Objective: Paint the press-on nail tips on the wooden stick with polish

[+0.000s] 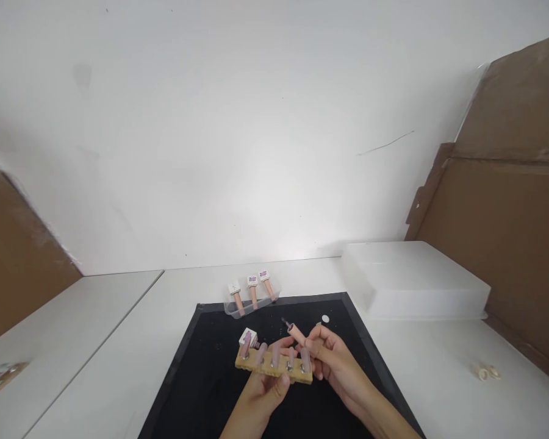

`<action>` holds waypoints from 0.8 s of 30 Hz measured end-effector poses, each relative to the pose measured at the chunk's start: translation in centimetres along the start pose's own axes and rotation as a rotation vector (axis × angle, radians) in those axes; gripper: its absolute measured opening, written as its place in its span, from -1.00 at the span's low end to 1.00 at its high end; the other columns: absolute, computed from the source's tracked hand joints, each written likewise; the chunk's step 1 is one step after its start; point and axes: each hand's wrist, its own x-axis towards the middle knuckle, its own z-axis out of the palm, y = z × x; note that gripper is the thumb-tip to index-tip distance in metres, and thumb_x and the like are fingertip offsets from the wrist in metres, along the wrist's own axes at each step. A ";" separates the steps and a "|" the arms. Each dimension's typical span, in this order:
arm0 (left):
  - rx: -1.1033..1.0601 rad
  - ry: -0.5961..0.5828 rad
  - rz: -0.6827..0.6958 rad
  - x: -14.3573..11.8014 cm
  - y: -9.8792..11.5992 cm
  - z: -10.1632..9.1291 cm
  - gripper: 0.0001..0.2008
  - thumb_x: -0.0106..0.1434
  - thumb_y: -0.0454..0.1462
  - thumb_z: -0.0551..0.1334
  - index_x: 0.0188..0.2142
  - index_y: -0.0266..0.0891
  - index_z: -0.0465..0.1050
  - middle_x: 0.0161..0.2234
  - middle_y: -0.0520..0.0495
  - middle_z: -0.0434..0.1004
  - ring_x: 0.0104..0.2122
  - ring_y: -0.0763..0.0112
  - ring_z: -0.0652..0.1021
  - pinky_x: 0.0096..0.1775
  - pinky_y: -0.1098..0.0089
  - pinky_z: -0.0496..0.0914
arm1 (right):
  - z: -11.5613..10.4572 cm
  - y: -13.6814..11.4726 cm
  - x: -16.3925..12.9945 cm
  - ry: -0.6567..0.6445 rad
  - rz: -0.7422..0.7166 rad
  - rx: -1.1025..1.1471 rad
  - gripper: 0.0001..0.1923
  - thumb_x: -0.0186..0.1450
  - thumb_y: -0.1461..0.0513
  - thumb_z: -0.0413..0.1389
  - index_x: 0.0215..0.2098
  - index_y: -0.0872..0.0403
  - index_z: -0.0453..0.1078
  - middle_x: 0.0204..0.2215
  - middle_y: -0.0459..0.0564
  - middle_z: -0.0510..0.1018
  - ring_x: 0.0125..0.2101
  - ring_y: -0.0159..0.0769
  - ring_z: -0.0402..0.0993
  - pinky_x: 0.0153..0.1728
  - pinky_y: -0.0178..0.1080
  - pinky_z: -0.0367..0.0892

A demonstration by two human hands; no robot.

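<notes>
Wooden rack (274, 366) of small pink tubes, held just above the black mat (201, 378) near the table's front edge, tilted slightly with its right end lower. Gripped from below by the left hand (263, 390), fingers curled shut around the rack's underside, thumb on its near face. Five pink tubes standing in a row on metal pegs along the rack; the leftmost tube capped with a white square cap (247, 336). Right hand (332, 360) at the rack's right end, fingers closed in a pinch on a loose pink tube (296, 331) with a thin dark tip pointing up and away. Whether the right hand also touches the rack cannot be told.

Beyond the mat's far edge, a clear tray (251, 303) with three more capped tubes lying side by side. Small white disc (325, 318) on the mat near its far right corner. White box (412, 280) on the table to the right; small pale rings (487, 372) farther right.
</notes>
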 end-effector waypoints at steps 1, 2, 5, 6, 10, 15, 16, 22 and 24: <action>-0.003 -0.018 0.008 -0.1 0.0 0.0 -0.48 -0.03 -0.06 0.34 -0.06 -0.17 0.44 -0.04 -0.21 0.45 0.00 0.09 0.37 0.04 0.17 0.16 | 0.2 0.4 -0.1 -0.023 0.016 0.018 -0.71 0.06 0.15 0.30 -0.52 0.12 0.29 -0.69 -0.18 0.43 -0.75 -0.58 0.19 -0.73 -0.50 0.06; -0.009 -0.034 0.015 -0.1 -0.1 0.1 -0.49 -0.02 -0.06 0.34 -0.06 -0.17 0.45 -0.02 -0.22 0.44 0.04 0.07 0.34 0.08 0.15 0.12 | 0.4 0.8 -0.3 -0.030 0.024 0.029 -0.69 0.04 0.15 0.32 -0.52 0.12 0.29 -0.71 -0.20 0.40 -0.76 -0.58 0.17 -0.74 -0.50 0.06; -0.031 -0.069 0.043 -0.3 -0.1 0.2 -0.50 -0.02 -0.06 0.33 -0.08 -0.16 0.47 0.04 -0.24 0.41 0.08 0.05 0.33 0.12 0.11 0.07 | 1.3 1.5 -0.7 -0.059 0.037 0.052 -0.64 -0.02 0.12 0.34 -0.54 0.11 0.26 -0.71 -0.21 0.40 -0.76 -0.57 0.22 -0.73 -0.51 0.08; -0.037 -0.070 0.052 -0.3 -0.1 0.2 -0.50 -0.03 -0.05 0.34 -0.08 -0.17 0.47 0.04 -0.25 0.42 0.07 0.04 0.35 0.12 0.10 0.08 | 1.6 1.5 -0.8 -0.067 0.039 0.059 -0.64 -0.02 0.11 0.35 -0.55 0.11 0.26 -0.71 -0.20 0.40 -0.74 -0.55 0.26 -0.73 -0.51 0.09; -0.022 0.026 0.098 -0.7 0.2 0.2 -0.50 -0.08 -0.03 0.35 -0.15 -0.22 0.50 -0.02 -0.26 0.48 0.02 0.03 0.41 0.12 0.08 0.09 | 2.5 0.3 -1.4 -0.107 0.015 -0.057 -0.69 0.02 0.10 0.31 -0.51 0.11 0.33 -0.61 -0.13 0.47 -0.64 -0.45 0.38 -0.63 -0.43 0.21; 0.081 0.128 0.127 -1.4 0.8 0.1 -0.42 -0.06 0.00 0.32 -0.06 -0.20 0.43 0.00 -0.21 0.46 0.14 0.03 0.26 0.15 0.13 0.08 | 2.3 -1.7 -3.0 -0.162 -0.176 -0.335 -0.70 0.07 0.16 0.29 -0.23 0.06 0.44 -0.37 -0.04 0.51 -0.35 -0.31 0.42 -0.28 -0.27 0.30; 0.101 0.127 0.134 -1.5 0.8 0.1 -0.41 -0.05 0.00 0.32 -0.04 -0.20 0.41 0.00 -0.21 0.46 0.16 0.04 0.23 0.15 0.14 0.08 | 2.2 -1.9 -3.6 -0.181 -0.193 -0.347 -0.65 0.08 0.16 0.28 -0.16 0.04 0.42 -0.36 -0.03 0.51 -0.33 -0.29 0.42 -0.28 -0.26 0.30; 0.133 -0.071 0.168 -1.5 -0.5 0.2 -0.49 -0.03 0.03 0.29 -0.13 -0.16 0.47 0.02 -0.23 0.42 0.06 0.00 0.36 0.11 0.05 0.11 | 0.9 -0.5 -6.4 -0.128 -0.248 -0.346 -0.60 0.07 0.13 0.29 -0.14 0.05 0.43 -0.44 -0.03 0.51 -0.40 -0.26 0.45 -0.32 -0.21 0.32; 0.202 -0.112 0.180 -1.7 -1.0 0.5 -0.52 -0.03 0.03 0.28 -0.15 -0.13 0.49 0.00 -0.20 0.44 0.05 -0.02 0.36 0.14 0.02 0.03 | 0.3 0.2 -6.9 -0.094 -0.253 -0.320 -0.65 0.06 0.14 0.30 -0.19 0.04 0.46 -0.46 -0.04 0.53 -0.41 -0.27 0.45 -0.32 -0.23 0.32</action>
